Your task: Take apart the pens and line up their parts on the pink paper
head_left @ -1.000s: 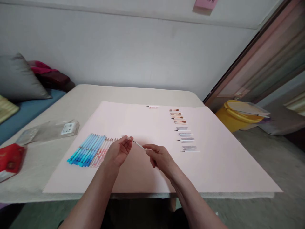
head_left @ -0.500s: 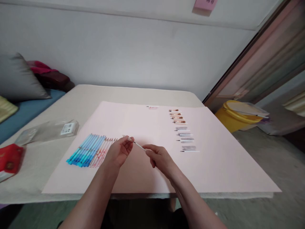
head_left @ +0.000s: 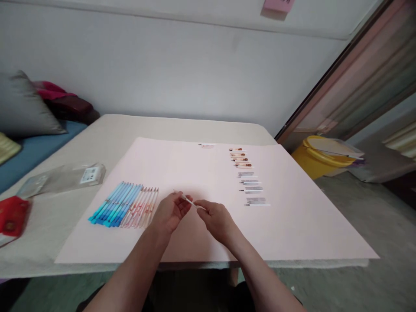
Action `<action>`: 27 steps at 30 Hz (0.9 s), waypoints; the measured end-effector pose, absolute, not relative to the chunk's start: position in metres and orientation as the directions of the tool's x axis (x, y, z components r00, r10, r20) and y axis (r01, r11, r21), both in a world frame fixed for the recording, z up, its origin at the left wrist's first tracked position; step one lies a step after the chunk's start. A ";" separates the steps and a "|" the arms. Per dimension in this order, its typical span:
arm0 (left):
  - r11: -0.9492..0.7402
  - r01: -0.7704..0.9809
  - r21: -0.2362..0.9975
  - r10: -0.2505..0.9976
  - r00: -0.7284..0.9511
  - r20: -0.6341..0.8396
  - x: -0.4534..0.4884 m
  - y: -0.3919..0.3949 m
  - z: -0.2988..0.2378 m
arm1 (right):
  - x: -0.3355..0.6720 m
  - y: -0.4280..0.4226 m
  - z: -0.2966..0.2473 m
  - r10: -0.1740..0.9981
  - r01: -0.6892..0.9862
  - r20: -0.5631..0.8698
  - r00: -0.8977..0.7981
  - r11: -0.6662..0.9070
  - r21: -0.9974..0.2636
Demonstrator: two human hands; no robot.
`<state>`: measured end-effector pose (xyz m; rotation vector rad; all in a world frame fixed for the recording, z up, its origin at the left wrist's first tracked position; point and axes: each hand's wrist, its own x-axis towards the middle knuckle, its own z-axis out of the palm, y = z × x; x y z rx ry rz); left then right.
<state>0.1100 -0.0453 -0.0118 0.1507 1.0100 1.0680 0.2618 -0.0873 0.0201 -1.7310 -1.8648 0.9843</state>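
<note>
My left hand (head_left: 170, 213) and my right hand (head_left: 216, 219) meet above the middle of a pale pink sheet (head_left: 292, 225), both pinching one thin white pen refill (head_left: 188, 200). The left fingers grip its far end, the right fingers its near end. A row of several blue and pink pens (head_left: 125, 204) lies side by side just left of my left hand. To the right of my hands, small pen parts (head_left: 250, 182) lie in a column: brown-tipped ones at the back, grey ones with refills in front.
The sheet covers a beige table (head_left: 65, 216). A clear plastic packet (head_left: 61, 178) and a red box (head_left: 11, 214) lie at the table's left. A yellow bucket (head_left: 320, 158) stands on the floor at right. Cushions (head_left: 26, 104) rest at far left.
Both hands have come a little nearer to me and closer together, keeping hold of the refill. The pink pens beside the blue ones now show fully.
</note>
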 end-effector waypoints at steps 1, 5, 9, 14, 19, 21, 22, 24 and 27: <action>0.503 -0.675 0.540 0.783 0.092 -0.615 0.111 -0.045 -0.014 | 0.262 -0.088 0.021 0.977 0.717 -0.160 -0.138 -0.013 -0.697; 0.450 -0.726 0.520 0.785 0.043 -0.618 0.111 -0.042 -0.019 | 0.264 -0.091 0.023 0.976 0.769 -0.158 -0.150 0.015 -0.639; 0.424 -0.746 0.514 0.779 0.011 -0.627 0.108 -0.038 -0.019 | 0.270 -0.090 0.025 0.974 0.739 -0.150 -0.167 0.023 -0.673; 0.413 -0.770 0.487 0.761 -0.001 -0.648 0.104 -0.033 -0.018 | 0.279 -0.089 0.033 0.966 0.660 -0.180 -0.184 -0.014 -0.751; 0.402 -0.801 0.443 0.750 0.011 -0.662 0.103 -0.032 -0.016 | 0.282 -0.090 0.040 0.956 0.519 -0.236 -0.176 -0.114 -0.847; 0.442 -0.786 0.432 0.733 0.039 -0.679 0.102 -0.033 -0.014 | 0.281 -0.090 0.041 0.958 0.490 -0.227 -0.175 -0.116 -0.864; 0.464 -0.777 0.424 0.723 0.056 -0.689 0.101 -0.033 -0.014 | 0.280 -0.090 0.041 0.960 0.485 -0.219 -0.174 -0.110 -0.868; 0.498 -0.768 0.404 0.707 0.089 -0.702 0.100 -0.034 -0.014 | 0.279 -0.090 0.040 0.963 0.482 -0.207 -0.172 -0.101 -0.871; 0.540 -0.758 0.367 0.695 0.155 -0.702 0.098 -0.034 -0.014 | 0.277 -0.089 0.039 0.962 0.484 -0.211 -0.174 -0.103 -0.869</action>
